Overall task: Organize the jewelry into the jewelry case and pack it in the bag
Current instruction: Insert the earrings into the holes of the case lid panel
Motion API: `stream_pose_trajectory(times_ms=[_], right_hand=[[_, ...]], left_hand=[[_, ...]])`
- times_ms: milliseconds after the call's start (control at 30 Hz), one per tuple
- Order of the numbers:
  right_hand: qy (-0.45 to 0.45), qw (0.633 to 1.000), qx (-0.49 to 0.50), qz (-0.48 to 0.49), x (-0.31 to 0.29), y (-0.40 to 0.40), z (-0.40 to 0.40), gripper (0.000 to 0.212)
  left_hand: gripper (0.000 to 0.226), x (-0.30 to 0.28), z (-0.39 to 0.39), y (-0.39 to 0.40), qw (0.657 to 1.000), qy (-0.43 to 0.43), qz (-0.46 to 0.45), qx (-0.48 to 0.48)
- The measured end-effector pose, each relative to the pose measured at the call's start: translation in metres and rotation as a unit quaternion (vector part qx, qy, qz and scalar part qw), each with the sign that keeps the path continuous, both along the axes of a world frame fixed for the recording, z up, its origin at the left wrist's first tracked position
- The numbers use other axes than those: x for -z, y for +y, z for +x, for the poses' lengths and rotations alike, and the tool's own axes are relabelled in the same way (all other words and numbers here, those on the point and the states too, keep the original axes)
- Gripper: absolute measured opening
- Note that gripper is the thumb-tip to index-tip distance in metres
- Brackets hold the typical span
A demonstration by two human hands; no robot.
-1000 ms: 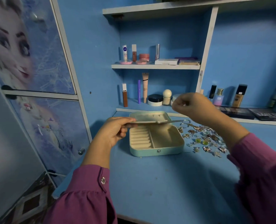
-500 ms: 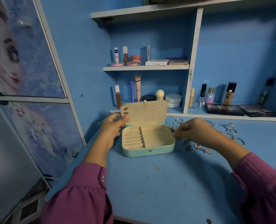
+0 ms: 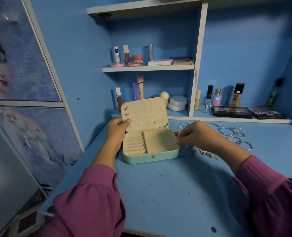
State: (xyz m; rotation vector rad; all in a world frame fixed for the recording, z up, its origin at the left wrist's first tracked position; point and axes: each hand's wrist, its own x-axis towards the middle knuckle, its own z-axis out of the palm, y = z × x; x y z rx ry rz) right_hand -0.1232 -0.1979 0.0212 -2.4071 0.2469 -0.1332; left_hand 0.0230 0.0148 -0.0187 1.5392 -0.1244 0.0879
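**Open case at frame centre, loose jewelry to its right.**
The left hand (image 3: 116,132) pinches the earring panel (image 3: 144,113) upright over the case (image 3: 151,147); the right hand (image 3: 195,135), fingers curled at the case's right rim, may pinch a small piece, though I cannot tell. Jewelry (image 3: 227,134) lies centre-right on the desk (image 3: 167,194). Risk: a loosened left grip would probably drop the panel onto the compartments; no bag is visible.

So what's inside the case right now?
The case looks empty: bare ring rolls left, bare compartment right. Two earrings sit on the raised panel. The lid behind that panel is hidden.
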Motion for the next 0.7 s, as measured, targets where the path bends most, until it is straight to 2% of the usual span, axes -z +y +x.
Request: stream_pose_trajectory(times_ms=[267, 467, 700], right_hand=[[-0.013, 1.000, 0.006, -0.002, 0.003, -0.001, 0.002, 0.002], [-0.030, 0.999, -0.002, 0.013, 0.007, -0.011, 0.000, 0.005], [0.006, 0.989, 0.012, -0.150, 0.005, -0.033, -0.005, 0.010]], left_hand=[[0.008, 0.004, 0.004, 0.001, 1.000, 0.009, 0.002, -0.006], [0.012, 0.005, 0.005, 0.009, 0.999, 0.028, -0.009, 0.028], [0.017, 0.003, 0.003, 0.011, 0.998, 0.037, -0.019, 0.039]])
